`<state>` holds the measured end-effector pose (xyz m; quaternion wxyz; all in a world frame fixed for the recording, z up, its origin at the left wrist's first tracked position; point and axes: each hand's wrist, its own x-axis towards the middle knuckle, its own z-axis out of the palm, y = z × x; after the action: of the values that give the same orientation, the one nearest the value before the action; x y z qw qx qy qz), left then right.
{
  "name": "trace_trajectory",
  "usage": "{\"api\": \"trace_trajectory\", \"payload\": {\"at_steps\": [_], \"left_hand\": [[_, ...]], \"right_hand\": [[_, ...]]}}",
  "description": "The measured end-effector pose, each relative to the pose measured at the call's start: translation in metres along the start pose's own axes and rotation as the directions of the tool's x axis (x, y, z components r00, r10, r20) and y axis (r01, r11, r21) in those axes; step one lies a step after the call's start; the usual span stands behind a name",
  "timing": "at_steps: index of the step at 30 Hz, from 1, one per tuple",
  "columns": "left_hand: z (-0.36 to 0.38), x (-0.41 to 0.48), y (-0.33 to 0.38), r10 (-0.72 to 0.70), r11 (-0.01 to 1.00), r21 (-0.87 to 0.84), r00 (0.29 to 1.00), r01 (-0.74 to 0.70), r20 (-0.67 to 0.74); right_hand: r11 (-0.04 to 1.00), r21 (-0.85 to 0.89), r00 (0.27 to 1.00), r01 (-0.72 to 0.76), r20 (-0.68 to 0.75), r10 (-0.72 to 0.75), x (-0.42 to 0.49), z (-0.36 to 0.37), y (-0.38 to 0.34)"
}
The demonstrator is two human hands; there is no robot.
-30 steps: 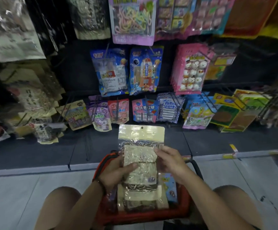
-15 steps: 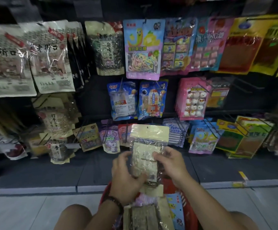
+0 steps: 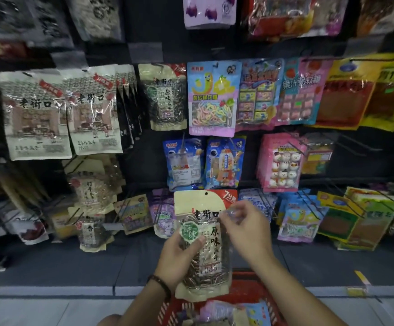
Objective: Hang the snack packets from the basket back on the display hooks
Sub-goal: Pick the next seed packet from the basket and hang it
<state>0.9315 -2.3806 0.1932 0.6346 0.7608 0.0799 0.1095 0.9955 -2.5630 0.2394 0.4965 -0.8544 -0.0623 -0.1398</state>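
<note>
Raised since half a second ago: both hands and the packet (image 3: 203,245) sit higher against the display, and the packet has been turned, its printed face with green round label now toward the camera where the plain back showed before.

Packet: upright, long axis vertical, hang hole at the top edge, cream and red header up, seeds in the clear lower part. Slight lean, bottom edge toward the person.

Left hand (image 3: 179,257): clamped on the packet's left side at mid-height, thumb across the front just below the green label, fingers behind. Beaded band on the wrist. Most of the packet stands above and right of this hand.

Right hand (image 3: 243,229): at the packet's upper right edge, fingertips pinched on the crinkled film there. Packet lies left of and below this hand.

Basket (image 3: 250,292): red, directly below both hands, partly cut by the frame edge; more packets inside, blurred.

Beyond the hands: hooks loaded with hanging packets. A matching seed packet (image 3: 165,97) hangs well above the left hand. Blue packets (image 3: 205,161) hang just above the held packet's top edge.
</note>
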Motion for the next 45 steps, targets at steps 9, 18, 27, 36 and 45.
{"api": "trace_trajectory", "payload": {"at_steps": [9, 18, 27, 36, 45], "left_hand": [[-0.039, 0.029, 0.072, -0.081, 0.958, -0.26, 0.982, 0.124, 0.171], [-0.079, 0.098, 0.141, -0.079, 0.947, -0.322, 0.984, 0.024, -0.16], [-0.125, 0.182, 0.195, 0.119, 0.976, -0.133, 0.93, -0.174, -0.348], [-0.129, 0.202, 0.189, 0.811, 0.416, 0.861, 0.548, -0.294, -0.205], [-0.117, 0.217, 0.179, 0.718, 0.195, 0.94, 0.694, -0.28, 0.058]], "right_hand": [[0.888, 0.415, 0.958, -0.197, 0.274, 0.084, 0.054, 0.005, -0.035], [0.785, 0.598, 0.969, -0.165, 0.245, 0.017, 0.109, 0.04, -0.115], [0.774, 0.633, 0.985, -0.026, 0.146, -0.087, 0.196, 0.066, -0.203], [0.744, 0.66, 0.993, 0.102, -0.023, -0.115, 0.263, 0.074, -0.262], [0.774, 0.628, 0.996, 0.082, -0.025, -0.085, 0.277, 0.081, -0.273]]}}
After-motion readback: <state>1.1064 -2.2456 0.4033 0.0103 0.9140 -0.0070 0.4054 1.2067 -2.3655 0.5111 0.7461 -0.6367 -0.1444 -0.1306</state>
